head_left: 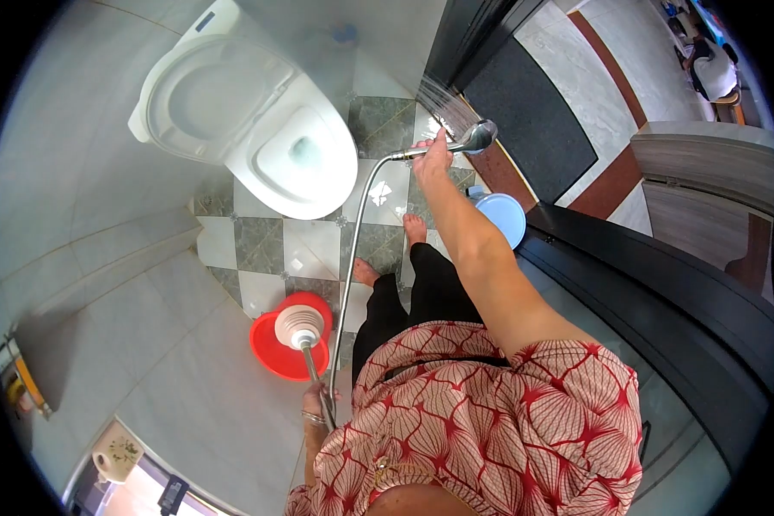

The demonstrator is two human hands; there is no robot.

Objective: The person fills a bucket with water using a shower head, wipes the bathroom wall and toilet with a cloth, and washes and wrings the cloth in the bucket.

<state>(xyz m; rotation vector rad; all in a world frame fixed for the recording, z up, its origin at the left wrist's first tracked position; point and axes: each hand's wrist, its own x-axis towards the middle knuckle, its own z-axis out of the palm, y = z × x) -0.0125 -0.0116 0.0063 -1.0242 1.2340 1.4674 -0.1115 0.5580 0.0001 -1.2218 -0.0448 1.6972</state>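
My right hand (434,157), raised ahead of me, is wrapped round the handle of a chrome shower head (480,135). Water sprays from it toward the floor by the doorway. A metal hose (359,224) runs from the handle down to my left side. Low on the left, my left hand (318,401) grips the long handle of a plunger (300,326). The plunger's pale ribbed cup is over a red basin (273,348) on the floor. Whether the cup touches the basin I cannot tell.
A white toilet (340,163) with its lid raised stands ahead on the left. A light blue bucket (503,219) is right of my feet, near the doorway. Beyond a dark mat (529,120), a person (714,70) sits at the far upper right.
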